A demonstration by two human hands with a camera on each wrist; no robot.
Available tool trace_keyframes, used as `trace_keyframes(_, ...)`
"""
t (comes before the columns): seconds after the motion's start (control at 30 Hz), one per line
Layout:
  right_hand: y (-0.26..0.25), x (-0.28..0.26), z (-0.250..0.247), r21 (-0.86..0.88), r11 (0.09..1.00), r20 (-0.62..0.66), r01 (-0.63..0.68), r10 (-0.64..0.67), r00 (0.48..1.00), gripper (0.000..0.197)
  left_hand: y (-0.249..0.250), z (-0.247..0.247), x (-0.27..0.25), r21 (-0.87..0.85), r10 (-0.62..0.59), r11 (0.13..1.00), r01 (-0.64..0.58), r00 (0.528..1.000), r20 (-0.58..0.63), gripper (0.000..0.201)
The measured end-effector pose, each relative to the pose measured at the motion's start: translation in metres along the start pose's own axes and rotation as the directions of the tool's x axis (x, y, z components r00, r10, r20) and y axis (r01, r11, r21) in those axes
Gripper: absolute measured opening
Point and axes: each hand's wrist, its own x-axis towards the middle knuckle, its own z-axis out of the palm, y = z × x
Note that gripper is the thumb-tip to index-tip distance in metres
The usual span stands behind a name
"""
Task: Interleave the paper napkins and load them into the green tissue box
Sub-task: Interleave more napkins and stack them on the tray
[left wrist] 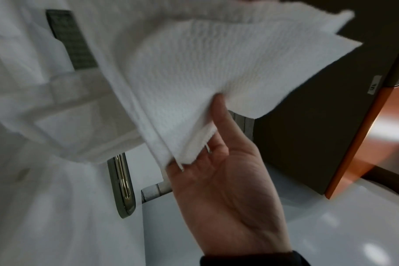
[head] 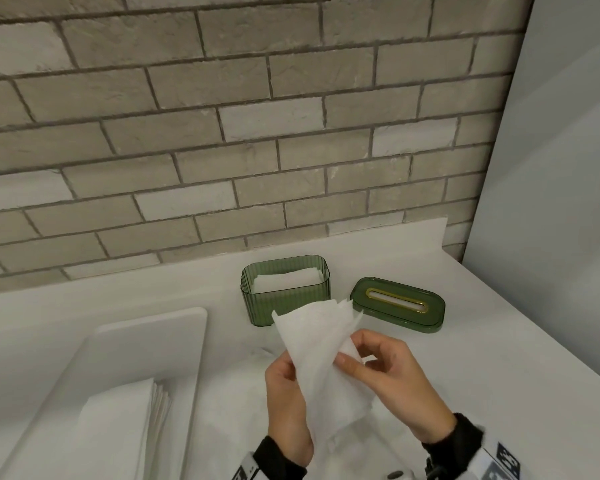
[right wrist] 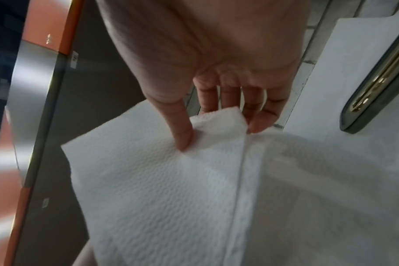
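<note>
Grey brick wall [head: 222,133] behind white counter [head: 482,341]; open ribbed green tissue box [head: 284,299], napkins inside, beside slotted green lid [head: 397,304]. Left hand [left wrist: 226,194] gripping white embossed paper napkin [left wrist: 194,81]. Right hand [right wrist: 216,63] pinching its corner.

Left hand's [head: 286,407] fingertips hidden behind held napkin [head: 323,362]; napkin stack [head: 118,441] left of grip cut off at frame bottom.

My head view looks down at the worktop [head: 465,341] and brick wall; both wrist views sit close under the palms, sharing the napkin [head: 326,351] at centre frame.
</note>
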Motion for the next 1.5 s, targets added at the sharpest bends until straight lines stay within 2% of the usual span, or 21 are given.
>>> trace_keyframes(0.07, -0.002, 0.0, -0.004, 0.086, 0.995, -0.015, -0.05, 0.051, 0.999, 0.02, 0.0, -0.002, 0.005, -0.011, 0.007, 1.0, -0.007, 0.999, 0.046, 0.034)
trace_keyframes(0.17, -0.003, -0.001, -0.009, 0.183, 0.975, -0.022, -0.127, 0.134, 0.991, 0.02, 0.001, -0.011, 0.009, 0.008, 0.006, 1.0, -0.006, 1.0, -0.003, 0.012)
trace_keyframes(0.3, 0.0, -0.003, -0.01, 0.206, 0.959, -0.018, -0.194, 0.202, 0.979, 0.021, 0.01, -0.01, 0.007, -0.057, 0.029, 0.998, -0.029, 1.0, 0.001, 0.039)
trace_keyframes(0.43, 0.001, -0.004, -0.007, 0.203, 0.953, -0.022, -0.227, 0.236, 0.972, 0.018, 0.015, -0.009, 0.005, -0.094, 0.025, 0.995, -0.025, 1.0, -0.001, 0.052)
trace_keyframes(0.5, 0.002, -0.005, -0.004, 0.198, 0.953, -0.035, -0.23, 0.242, 0.97, 0.021, 0.013, -0.008, 0.003, -0.092, 0.037, 0.995, -0.039, 0.999, -0.024, 0.047)
trace_keyframes(0.57, 0.005, -0.004, 0.0, 0.167, 0.958, -0.064, -0.232, 0.245, 0.967, 0.031, 0.007, -0.01, 0.004, -0.067, 0.06, 0.996, -0.063, 0.997, -0.047, 0.034)
trace_keyframes(0.7, 0.01, -0.005, 0.01, 0.137, 0.967, -0.11, -0.217, 0.232, 0.966, 0.049, 0.0, -0.007, 0.003, -0.04, 0.108, 0.993, -0.112, 0.99, -0.087, 0.038)
trace_keyframes(0.77, 0.009, -0.008, 0.013, 0.209, 0.956, -0.087, -0.208, 0.23, 0.969, 0.056, 0.001, -0.005, 0.004, -0.075, 0.12, 0.989, -0.129, 0.986, -0.114, 0.042)
trace_keyframes(0.87, 0.007, -0.009, 0.011, 0.274, 0.924, 0.006, -0.267, 0.276, 0.961, 0.073, 0.001, -0.005, 0.005, -0.125, 0.152, 0.977, -0.172, 0.976, -0.155, 0.057)
trace_keyframes(0.93, 0.006, -0.007, 0.004, 0.276, 0.916, 0.069, -0.291, 0.283, 0.957, 0.074, 0.003, -0.01, 0.008, -0.138, 0.177, 0.969, -0.203, 0.968, -0.18, 0.07)
trace_keyframes(1.0, 0.007, 0.0, -0.005, 0.292, 0.909, 0.079, -0.299, 0.288, 0.954, 0.069, 0.009, -0.017, 0.011, -0.137, 0.194, 0.965, -0.222, 0.962, -0.192, 0.079)
trace_keyframes(1.1, 0.006, 0.026, -0.013, 0.365, 0.882, -0.026, -0.298, 0.33, 0.944, 0.066, 0.021, -0.028, 0.024, 0.027, 0.258, 0.966, -0.257, 0.95, -0.175, 0.071)
trace_keyframes(1.17, -0.002, 0.06, -0.019, 0.343, 0.907, -0.129, -0.245, 0.304, 0.944, 0.063, 0.031, -0.031, 0.047, 0.195, 0.326, 0.932, -0.305, 0.941, -0.087, 0.06)
trace_keyframes(1.27, -0.021, 0.121, -0.024, 0.141, 0.983, -0.159, -0.12, 0.142, 0.977, 0.06, 0.056, -0.034, 0.098, 0.446, 0.375, 0.822, -0.354, 0.926, 0.045, 0.045)
trace_keyframes(1.37, -0.031, 0.18, -0.019, -0.121, 0.992, -0.1, 0.024, -0.036, 0.994, 0.044, 0.079, -0.039, 0.153, 0.677, 0.388, 0.626, -0.387, 0.908, 0.16, 0.022)
trace_keyframes(1.43, -0.03, 0.213, -0.012, -0.282, 0.955, -0.083, 0.093, -0.121, 0.989, 0.029, 0.086, -0.042, 0.187, 0.752, 0.376, 0.556, -0.353, 0.914, 0.151, 0.019)
trace_keyframes(1.5, -0.022, 0.237, -0.004, -0.391, 0.913, -0.071, 0.113, -0.152, 0.986, 0.019, 0.086, -0.046, 0.213, 0.813, 0.348, 0.502, -0.296, 0.929, 0.123, 0.02)
